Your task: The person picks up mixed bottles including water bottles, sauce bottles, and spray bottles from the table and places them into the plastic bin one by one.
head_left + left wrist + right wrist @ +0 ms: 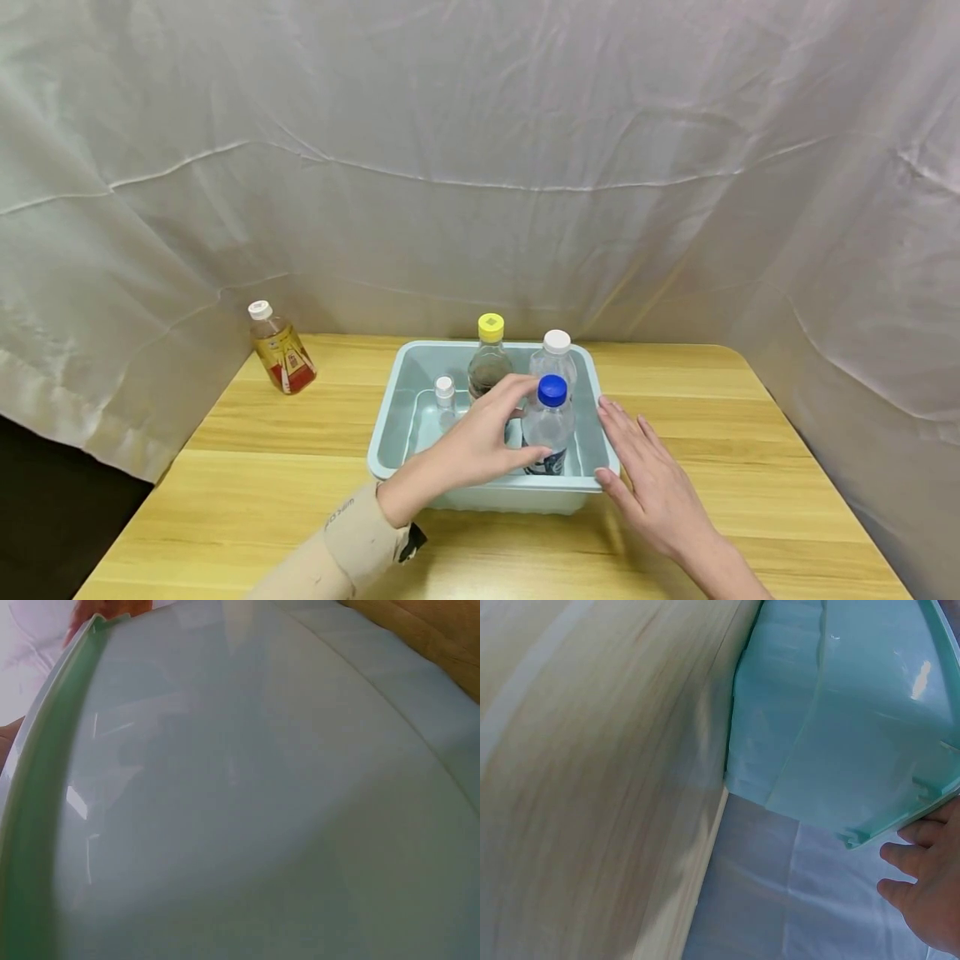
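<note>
Blue-capped bottle (pixel 550 423) in left hand (pixel 480 446) | right hand (pixel 651 483) flat against tub rim (pixel 609 450)

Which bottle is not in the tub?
The bottle with the red and yellow label. It stands alone on the table at the far left, while the other four bottles all stand inside the light blue tub.

Bin (pixel 390 433): pale blue-green plastic, smooth, glossy with highlights.
Blue-capped bottle (pixel 550 425): clear plastic, shiny.
Yellow-capped bottle (pixel 490 360): clear, possibly glass.
Table (pixel 750 433): light wood-grain, smooth, satin.
Backdrop (pixel 480 167): white cloth, matt, creased.
Sleeve (pixel 352 542): beige fabric, matt.
</note>
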Motion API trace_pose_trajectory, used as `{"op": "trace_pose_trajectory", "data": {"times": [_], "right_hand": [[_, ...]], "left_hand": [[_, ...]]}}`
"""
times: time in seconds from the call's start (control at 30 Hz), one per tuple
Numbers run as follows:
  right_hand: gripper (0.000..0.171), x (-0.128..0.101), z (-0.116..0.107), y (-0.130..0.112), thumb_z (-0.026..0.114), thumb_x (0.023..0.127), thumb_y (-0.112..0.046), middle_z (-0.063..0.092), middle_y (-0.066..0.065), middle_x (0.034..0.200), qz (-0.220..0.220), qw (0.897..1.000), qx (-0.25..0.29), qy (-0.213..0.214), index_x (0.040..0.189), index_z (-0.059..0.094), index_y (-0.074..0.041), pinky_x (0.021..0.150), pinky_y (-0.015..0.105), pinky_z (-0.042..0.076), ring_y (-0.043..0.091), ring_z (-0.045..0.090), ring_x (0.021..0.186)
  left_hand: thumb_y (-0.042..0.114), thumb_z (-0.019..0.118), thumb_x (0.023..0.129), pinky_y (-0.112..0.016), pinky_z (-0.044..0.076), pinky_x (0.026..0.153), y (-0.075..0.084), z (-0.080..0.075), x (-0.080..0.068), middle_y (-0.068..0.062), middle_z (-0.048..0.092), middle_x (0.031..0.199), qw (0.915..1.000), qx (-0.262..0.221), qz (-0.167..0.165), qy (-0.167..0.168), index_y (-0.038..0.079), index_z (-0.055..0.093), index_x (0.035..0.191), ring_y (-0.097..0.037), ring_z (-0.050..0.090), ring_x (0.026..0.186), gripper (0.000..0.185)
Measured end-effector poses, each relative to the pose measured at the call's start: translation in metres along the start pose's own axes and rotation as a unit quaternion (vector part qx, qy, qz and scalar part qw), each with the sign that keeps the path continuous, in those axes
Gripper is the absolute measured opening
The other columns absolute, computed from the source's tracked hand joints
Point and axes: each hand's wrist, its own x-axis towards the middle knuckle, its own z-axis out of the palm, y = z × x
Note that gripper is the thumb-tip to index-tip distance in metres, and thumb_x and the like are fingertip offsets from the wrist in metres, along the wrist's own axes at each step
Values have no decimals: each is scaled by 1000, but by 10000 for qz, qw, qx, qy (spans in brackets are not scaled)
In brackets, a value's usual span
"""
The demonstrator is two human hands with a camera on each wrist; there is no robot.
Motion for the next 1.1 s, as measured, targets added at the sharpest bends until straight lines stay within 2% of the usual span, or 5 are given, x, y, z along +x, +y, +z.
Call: {"op": "trace_pose_trajectory", "data": {"times": [0.27,0.53,0.67,0.87,1.1], "right_hand": [[65,0,-1,-1,50,108,-38,36,17,165,88,9999,-19,-126,160,36,-2,130,31,9,27,33,154],[66,0,-3,-1,54,107,-36,36,16,166,142,9997,-13,-193,161,35,-2,130,33,10,24,31,155],[66,0,-3,-1,53,107,-36,36,15,166,146,9997,-40,-180,161,35,-3,130,36,13,26,32,154],[67,-1,-2,-1,55,106,-35,35,15,166,162,9996,-39,-224,161,35,-3,130,33,10,27,32,154],[67,0,-3,-2,54,107,-35,34,15,167,190,9996,5,-225,162,33,-3,130,32,8,27,31,155]], "left_hand": [[15,84,89,-41,53,107,-3,1,-1,-8,51,151,9998,164,-71,-6,10,37,159,-22,54,136,85],[20,83,91,-40,49,112,0,0,-3,-7,49,156,9990,312,-310,-64,12,33,162,-22,52,138,87],[22,81,92,-41,48,113,0,-1,-4,-6,49,156,9991,305,-299,41,13,33,162,-22,51,140,86],[16,78,94,-43,50,111,0,-8,-8,-6,50,155,9981,-95,99,597,11,36,160,-23,51,140,79],[3,77,92,-47,56,102,2,-30,-12,-13,53,148,9852,-599,604,1485,8,44,156,-32,57,131,72]]}}
